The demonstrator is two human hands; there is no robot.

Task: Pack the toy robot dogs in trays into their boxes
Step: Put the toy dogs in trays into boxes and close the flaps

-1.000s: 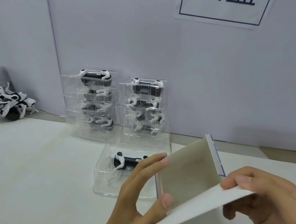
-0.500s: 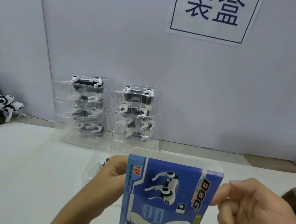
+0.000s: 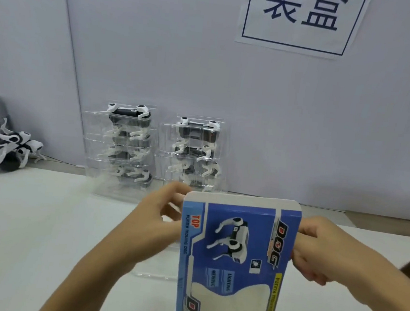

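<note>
While you hold the blue box (image 3: 236, 255) upright above the white table (image 3: 39, 226), your left hand (image 3: 159, 216) pinches its left edge and your right hand (image 3: 315, 250) is closed on its right edge; behind it, two stacks of trayed robot dogs (image 3: 124, 146) stand against the wall (image 3: 159, 49); loose dogs (image 3: 5, 147) lie far left.

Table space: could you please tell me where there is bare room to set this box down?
The white table is bare left of the left hand, up to the loose toy dogs. It is crowded behind the blue box, where two stacks of clear trays stand by the wall.
</note>
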